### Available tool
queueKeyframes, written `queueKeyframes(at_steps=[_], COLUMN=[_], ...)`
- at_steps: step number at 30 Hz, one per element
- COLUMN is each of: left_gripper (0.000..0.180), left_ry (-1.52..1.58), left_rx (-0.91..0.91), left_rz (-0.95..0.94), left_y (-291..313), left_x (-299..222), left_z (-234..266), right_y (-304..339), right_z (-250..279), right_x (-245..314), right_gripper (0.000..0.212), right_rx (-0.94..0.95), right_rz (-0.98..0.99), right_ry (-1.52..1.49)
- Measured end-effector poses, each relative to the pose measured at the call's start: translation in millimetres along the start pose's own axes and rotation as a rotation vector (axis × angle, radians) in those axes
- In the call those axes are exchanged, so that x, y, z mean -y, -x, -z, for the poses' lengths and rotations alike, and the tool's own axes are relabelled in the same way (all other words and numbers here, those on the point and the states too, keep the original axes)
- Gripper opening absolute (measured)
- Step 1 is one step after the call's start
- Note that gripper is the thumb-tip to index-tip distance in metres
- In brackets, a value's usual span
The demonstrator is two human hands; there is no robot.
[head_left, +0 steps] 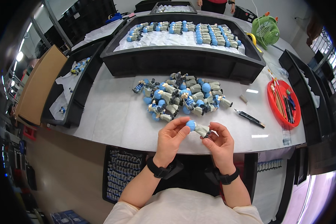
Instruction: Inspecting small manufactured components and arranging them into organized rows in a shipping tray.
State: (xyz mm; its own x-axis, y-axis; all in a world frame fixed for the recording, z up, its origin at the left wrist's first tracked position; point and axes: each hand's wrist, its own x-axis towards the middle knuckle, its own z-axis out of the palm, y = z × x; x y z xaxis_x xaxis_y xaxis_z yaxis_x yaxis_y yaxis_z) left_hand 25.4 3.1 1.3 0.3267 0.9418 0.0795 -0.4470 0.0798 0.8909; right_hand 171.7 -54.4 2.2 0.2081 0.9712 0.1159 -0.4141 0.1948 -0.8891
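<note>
Between my two hands, just above the near edge of the table, lies a small figurine [201, 129] with blue hair and a pale grey-beige robe, tilted on its side. My left hand [171, 139] pinches it at the blue head with thumb and fingers. At its dark feet, my right hand [220, 140] closes thumb and fingertips on the other end. Just beyond my hands a heap of similar figurines [171, 95] lies jumbled on the white tabletop [115, 112], some showing blue-and-white fronts.
A large black bin [175, 61] behind the heap holds rows of figurines on white lining. To the right lie a craft knife [250, 118], a small eraser-like block [243, 98] and a red basket [298, 119] of brushes and tools. A green fan [266, 30] stands far right; another black bin [76, 108] is left.
</note>
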Motion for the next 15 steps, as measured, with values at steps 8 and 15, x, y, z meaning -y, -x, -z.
queueKeyframes(at_steps=[8, 15], left_gripper=[0.026, 0.025], left_ry=[-0.188, -0.159], left_rx=[0.025, 0.003], left_rz=[0.036, 0.025], left_y=[-1.4, 0.1], left_x=[-1.3, -0.2], left_z=[-8.4, -9.2], right_y=[2.9, 2.8], right_z=[4.2, 2.3], right_x=[-0.6, 1.3], right_gripper=[0.045, 0.041], right_rx=[-0.005, -0.013], right_rz=[0.024, 0.035], right_ry=[-0.086, -0.121])
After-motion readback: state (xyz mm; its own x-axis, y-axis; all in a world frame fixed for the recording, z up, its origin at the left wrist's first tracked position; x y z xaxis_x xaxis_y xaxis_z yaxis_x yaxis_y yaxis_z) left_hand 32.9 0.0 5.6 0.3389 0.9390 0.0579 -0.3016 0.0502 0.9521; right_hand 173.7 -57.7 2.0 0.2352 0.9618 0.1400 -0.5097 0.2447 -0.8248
